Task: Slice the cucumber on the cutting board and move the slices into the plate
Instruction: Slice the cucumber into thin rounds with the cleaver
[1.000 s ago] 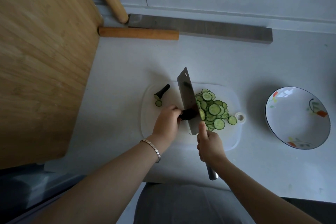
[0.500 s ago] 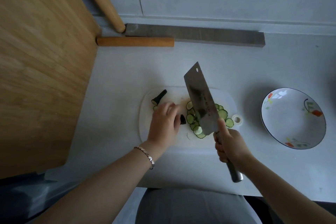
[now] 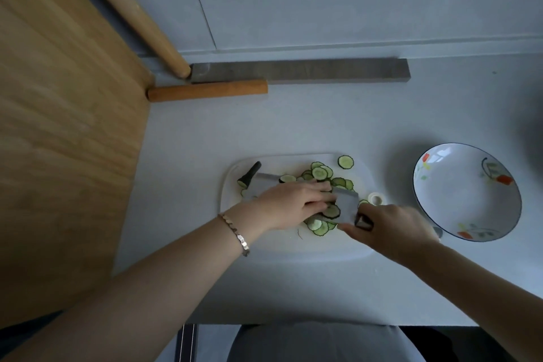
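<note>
Lowered flat, the knife point(image 3: 346, 204) lies beneath straight left fingers point(image 3: 317, 191) sweeping slices point(image 3: 319, 173) aboard; right hand point(image 3: 390, 226) grips its handle. Keep it level.

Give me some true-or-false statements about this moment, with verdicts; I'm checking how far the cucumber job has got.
1. The plate holds cucumber slices. False: it holds none; they lie around the cutting board and blade.
2. The right hand grips the cleaver. True.
3. The cleaver stands upright, edge down. False: it lies nearly flat across the board.
4. The left hand rests over the blade, among the slices. True.
5. The cucumber end lies at the board's left end. True.
</note>
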Action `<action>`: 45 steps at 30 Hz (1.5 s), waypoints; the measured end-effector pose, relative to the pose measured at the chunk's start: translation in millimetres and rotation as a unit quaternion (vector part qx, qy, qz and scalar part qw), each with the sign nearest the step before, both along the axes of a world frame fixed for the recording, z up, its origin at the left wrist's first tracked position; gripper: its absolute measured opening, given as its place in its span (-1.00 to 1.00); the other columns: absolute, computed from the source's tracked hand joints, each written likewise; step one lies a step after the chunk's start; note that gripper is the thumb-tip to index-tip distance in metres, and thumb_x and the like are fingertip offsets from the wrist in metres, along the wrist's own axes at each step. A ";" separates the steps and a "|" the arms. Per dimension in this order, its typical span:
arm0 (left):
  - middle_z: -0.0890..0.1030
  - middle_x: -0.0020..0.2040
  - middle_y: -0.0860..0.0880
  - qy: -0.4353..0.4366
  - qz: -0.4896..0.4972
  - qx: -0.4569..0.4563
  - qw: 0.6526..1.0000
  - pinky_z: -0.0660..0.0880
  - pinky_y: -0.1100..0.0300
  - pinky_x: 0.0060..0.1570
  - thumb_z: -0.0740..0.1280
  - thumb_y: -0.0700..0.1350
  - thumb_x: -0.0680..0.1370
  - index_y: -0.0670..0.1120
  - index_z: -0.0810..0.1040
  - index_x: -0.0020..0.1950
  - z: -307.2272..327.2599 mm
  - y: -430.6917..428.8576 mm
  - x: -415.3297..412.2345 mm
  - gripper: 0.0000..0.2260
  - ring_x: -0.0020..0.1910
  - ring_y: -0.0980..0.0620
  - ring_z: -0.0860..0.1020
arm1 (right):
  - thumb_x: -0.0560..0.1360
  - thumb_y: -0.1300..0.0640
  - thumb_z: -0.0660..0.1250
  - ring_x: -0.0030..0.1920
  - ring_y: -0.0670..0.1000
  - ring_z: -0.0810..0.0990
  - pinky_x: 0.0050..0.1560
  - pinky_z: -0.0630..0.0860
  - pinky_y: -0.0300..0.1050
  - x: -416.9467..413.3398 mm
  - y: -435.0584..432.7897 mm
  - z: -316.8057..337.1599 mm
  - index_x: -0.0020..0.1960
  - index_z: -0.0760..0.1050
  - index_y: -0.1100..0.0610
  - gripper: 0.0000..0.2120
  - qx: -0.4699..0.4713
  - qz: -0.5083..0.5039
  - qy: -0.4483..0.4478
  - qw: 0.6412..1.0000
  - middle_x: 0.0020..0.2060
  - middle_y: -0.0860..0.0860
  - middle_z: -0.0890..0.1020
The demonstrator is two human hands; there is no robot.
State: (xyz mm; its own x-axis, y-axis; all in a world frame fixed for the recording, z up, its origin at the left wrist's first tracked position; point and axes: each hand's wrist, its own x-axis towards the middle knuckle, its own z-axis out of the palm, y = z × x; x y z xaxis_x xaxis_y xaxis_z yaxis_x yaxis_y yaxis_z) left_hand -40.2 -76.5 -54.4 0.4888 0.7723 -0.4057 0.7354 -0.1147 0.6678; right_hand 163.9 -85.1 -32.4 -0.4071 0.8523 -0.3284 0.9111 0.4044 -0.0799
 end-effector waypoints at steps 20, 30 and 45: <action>-0.23 0.51 0.11 0.133 -0.117 0.003 0.984 -0.29 -0.01 0.45 0.09 0.32 0.48 0.11 -0.20 0.48 -5.0 13.6 33.1 -0.29 0.46 0.15 -0.30 | 0.27 -0.32 0.24 -0.72 0.05 0.38 -0.48 -0.05 -0.35 28.8 4.3 -19.3 -0.52 0.38 0.10 -0.51 0.142 0.080 0.094 0.982 -0.70 0.00 0.42; -0.29 0.50 0.04 0.198 -0.093 -0.012 0.976 -0.29 -0.09 0.44 -0.05 0.30 0.52 0.12 -0.28 0.46 -18.1 31.7 28.3 -0.37 0.45 0.07 -0.35 | 0.33 -0.33 0.10 -0.71 0.05 0.40 -0.53 0.07 -0.31 43.2 -1.0 -24.7 -0.50 0.41 0.09 -0.48 0.136 0.102 0.118 0.978 -0.69 -0.01 0.41; -0.26 0.51 0.01 0.247 -0.002 0.008 0.969 -0.24 -0.12 0.44 -0.11 0.24 0.56 0.11 -0.24 0.47 -36.4 39.8 -8.6 -0.44 0.47 0.04 -0.31 | 0.54 -0.34 -0.13 -0.67 0.05 0.41 -0.61 0.20 -0.30 87.0 -4.3 -15.3 -0.48 0.43 0.09 -0.30 0.161 0.135 0.151 0.966 -0.65 -0.04 0.39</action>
State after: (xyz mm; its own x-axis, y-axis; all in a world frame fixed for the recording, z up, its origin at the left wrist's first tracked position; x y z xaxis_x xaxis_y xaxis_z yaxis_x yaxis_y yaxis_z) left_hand -48.8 -36.7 -90.8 0.2410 0.7795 -0.5782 0.9644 -0.1258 0.2325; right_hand 250.9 -89.4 -47.7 -0.6644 0.7400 0.1045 0.7240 0.6720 -0.1554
